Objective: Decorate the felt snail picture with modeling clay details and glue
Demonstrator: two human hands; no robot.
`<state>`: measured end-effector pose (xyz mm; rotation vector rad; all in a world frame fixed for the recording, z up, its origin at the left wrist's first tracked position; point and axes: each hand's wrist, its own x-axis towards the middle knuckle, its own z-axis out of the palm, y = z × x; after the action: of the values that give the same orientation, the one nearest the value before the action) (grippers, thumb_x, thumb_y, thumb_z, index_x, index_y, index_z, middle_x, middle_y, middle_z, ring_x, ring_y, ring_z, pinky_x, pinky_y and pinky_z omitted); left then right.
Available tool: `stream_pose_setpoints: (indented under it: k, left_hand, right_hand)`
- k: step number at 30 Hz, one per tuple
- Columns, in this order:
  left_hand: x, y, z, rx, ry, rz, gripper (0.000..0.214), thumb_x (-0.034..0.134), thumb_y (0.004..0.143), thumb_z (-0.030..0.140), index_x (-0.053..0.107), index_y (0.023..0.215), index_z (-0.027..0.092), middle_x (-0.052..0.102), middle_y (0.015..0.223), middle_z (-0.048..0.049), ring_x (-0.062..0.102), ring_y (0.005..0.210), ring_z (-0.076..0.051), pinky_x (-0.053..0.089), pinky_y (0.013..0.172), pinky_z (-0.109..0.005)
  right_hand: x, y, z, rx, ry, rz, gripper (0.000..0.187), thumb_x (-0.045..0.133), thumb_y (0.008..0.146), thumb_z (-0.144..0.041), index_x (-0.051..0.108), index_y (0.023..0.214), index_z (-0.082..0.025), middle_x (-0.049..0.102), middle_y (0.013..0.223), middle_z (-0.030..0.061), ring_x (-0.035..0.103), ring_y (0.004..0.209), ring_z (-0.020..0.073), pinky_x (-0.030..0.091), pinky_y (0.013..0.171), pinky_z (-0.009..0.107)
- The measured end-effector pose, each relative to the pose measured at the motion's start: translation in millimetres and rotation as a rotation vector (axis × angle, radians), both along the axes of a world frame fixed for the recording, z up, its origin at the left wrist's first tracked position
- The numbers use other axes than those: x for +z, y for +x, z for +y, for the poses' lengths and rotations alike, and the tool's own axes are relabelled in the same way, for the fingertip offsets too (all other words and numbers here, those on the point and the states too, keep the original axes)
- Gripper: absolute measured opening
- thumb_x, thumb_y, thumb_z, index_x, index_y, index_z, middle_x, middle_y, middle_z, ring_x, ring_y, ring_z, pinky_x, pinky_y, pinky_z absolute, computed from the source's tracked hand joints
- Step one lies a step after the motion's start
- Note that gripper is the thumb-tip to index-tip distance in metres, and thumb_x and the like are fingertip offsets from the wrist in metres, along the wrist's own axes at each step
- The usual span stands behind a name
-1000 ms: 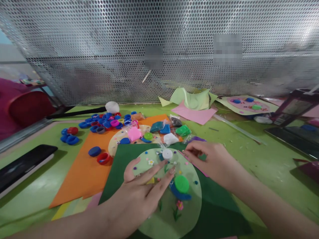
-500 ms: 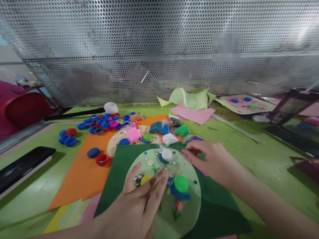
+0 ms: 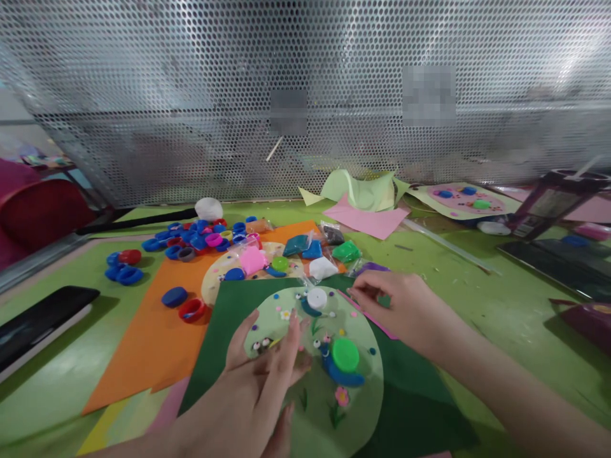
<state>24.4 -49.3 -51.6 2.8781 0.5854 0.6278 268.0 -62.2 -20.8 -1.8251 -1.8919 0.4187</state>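
My left hand [image 3: 258, 381] reaches over a rounded light green paper [image 3: 353, 407], its fingers apart and raised. Under the fingers a clay figure with eyes is mostly covered. To their right lies a blue clay snail [image 3: 351, 378] with a green bottle cap [image 3: 345, 354] as its shell. A smaller snail with a white cap [image 3: 316, 298] is near the top, and clay flowers [image 3: 342, 396] dot the paper. My right hand [image 3: 396, 305] is closed in a pinch at the paper's upper right edge, above a pink strip [image 3: 382, 327]. Whatever the pinch holds is hidden.
Dark green card [image 3: 420, 407] lies beneath the paper. Beyond it are clay packets [image 3: 322, 267] and a pile of bottle caps [image 3: 200, 235]. A phone [image 3: 42, 324] lies left. A cup [image 3: 548, 200] and a dark tablet-like slab [image 3: 548, 267] are right. Perforated metal [image 3: 334, 146] stands behind.
My left hand has drawn back leftward and its fingers have lifted, uncovering more of the blue snail. My right hand stays nearly in place, still pinched. The view has shifted slightly.
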Motion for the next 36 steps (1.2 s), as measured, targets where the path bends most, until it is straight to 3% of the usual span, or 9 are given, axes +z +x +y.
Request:
stream_pose_setpoints:
  k: [3, 8, 11, 14, 17, 25, 28, 31, 36]
  left_hand:
    - [2.5, -0.2, -0.5, 0.033, -0.013, 0.028, 0.076, 0.03, 0.079, 0.009, -0.008, 0.145, 0.008, 0.073, 0.102, -0.0021, 0.06, 0.109, -0.017, -0.007, 0.111, -0.042]
    - [13.8, -4.1, 1.2, 0.137, 0.087, 0.062, 0.071, 0.03, 0.088, 0.013, -0.013, 0.143, 0.003, 0.064, 0.12, -0.0116, 0.043, 0.127, -0.022, 0.002, 0.109, -0.045]
    - [13.4, -6.9, 5.1, 0.15, 0.103, 0.059, 0.07, 0.031, 0.089, 0.011, -0.013, 0.143, 0.005, 0.06, 0.125, -0.014, 0.047, 0.124, -0.025, 0.005, 0.108, -0.047]
    - [10.5, -8.5, 8.8, 0.153, 0.102, 0.068, 0.07, 0.032, 0.089, 0.011, -0.012, 0.144, 0.008, 0.058, 0.127, -0.0145, 0.049, 0.122, -0.026, 0.007, 0.108, -0.05]
    - [9.9, -9.1, 10.7, 0.15, 0.102, 0.086, 0.071, 0.031, 0.087, 0.01, -0.011, 0.144, 0.012, 0.058, 0.127, -0.0145, 0.046, 0.125, -0.028, 0.012, 0.107, -0.055]
    - [1.0, -16.5, 37.0, 0.158, 0.162, -0.011, 0.066, 0.034, 0.084, 0.007, 0.006, 0.143, 0.015, 0.058, 0.126, -0.015, 0.042, 0.127, -0.029, 0.018, 0.106, -0.058]
    - [-5.6, -19.6, 51.6, 0.115, 0.183, -0.072, 0.059, 0.037, 0.084, 0.008, 0.017, 0.14, 0.017, 0.054, 0.129, -0.015, 0.039, 0.129, -0.029, 0.026, 0.105, -0.054]
    - [-8.9, -18.2, 56.3, 0.149, 0.066, -0.096, 0.05, 0.037, 0.084, 0.009, 0.028, 0.133, 0.017, 0.049, 0.133, -0.0162, 0.037, 0.129, -0.029, 0.026, 0.104, -0.053]
    - [-9.8, -13.7, 53.1, 0.161, 0.002, -0.135, 0.052, 0.037, 0.083, 0.009, 0.025, 0.132, 0.019, 0.05, 0.13, -0.0151, 0.04, 0.126, -0.029, 0.02, 0.103, -0.057]
  right_hand:
    - [0.6, 0.9, 0.3, 0.0, -0.007, -0.003, 0.018, 0.045, 0.086, -0.027, 0.059, 0.076, -0.023, 0.066, 0.071, -0.0007, 0.058, 0.061, 0.0137, 0.04, 0.055, 0.024]
    - [3.7, 2.0, 2.3, 0.012, -0.037, -0.011, 0.024, 0.037, 0.091, -0.029, 0.06, 0.088, -0.023, 0.067, 0.076, -0.0002, 0.058, 0.061, 0.013, 0.039, 0.053, 0.023]
    - [4.3, 1.1, 3.6, 0.051, -0.063, -0.037, 0.027, 0.037, 0.091, -0.028, 0.055, 0.072, -0.021, 0.063, 0.066, -0.0015, 0.054, 0.055, 0.011, 0.036, 0.049, 0.021]
    - [3.1, -0.3, 4.7, 0.087, -0.088, -0.082, 0.039, 0.038, 0.092, -0.034, 0.042, 0.056, -0.021, 0.048, 0.05, -0.0033, 0.042, 0.043, 0.0095, 0.027, 0.042, 0.022]
    - [2.2, -0.5, 4.4, 0.106, -0.092, -0.125, 0.043, 0.04, 0.091, -0.038, 0.033, 0.052, -0.021, 0.041, 0.046, -0.0039, 0.035, 0.042, 0.0092, 0.023, 0.041, 0.023]
    - [5.4, 7.7, 4.0, 0.056, -0.051, -0.176, 0.011, 0.041, 0.083, -0.019, 0.048, 0.076, -0.022, 0.053, 0.06, -0.0032, 0.042, 0.046, 0.0106, 0.03, 0.046, 0.022]
    - [2.9, 13.0, 8.6, 0.039, -0.075, -0.179, 0.015, 0.04, 0.084, -0.021, 0.054, 0.08, -0.022, 0.06, 0.065, -0.0013, 0.046, 0.048, 0.0116, 0.032, 0.047, 0.023]
    - [-1.5, 18.0, 13.0, 0.032, -0.099, -0.164, 0.019, 0.04, 0.085, -0.023, 0.058, 0.082, -0.022, 0.065, 0.073, 0.0011, 0.055, 0.055, 0.0137, 0.037, 0.051, 0.024]
    - [-9.4, 21.3, 16.7, 0.023, -0.095, -0.128, 0.024, 0.036, 0.087, -0.021, 0.06, 0.085, -0.022, 0.069, 0.081, 0.0019, 0.062, 0.067, 0.0159, 0.042, 0.058, 0.026]
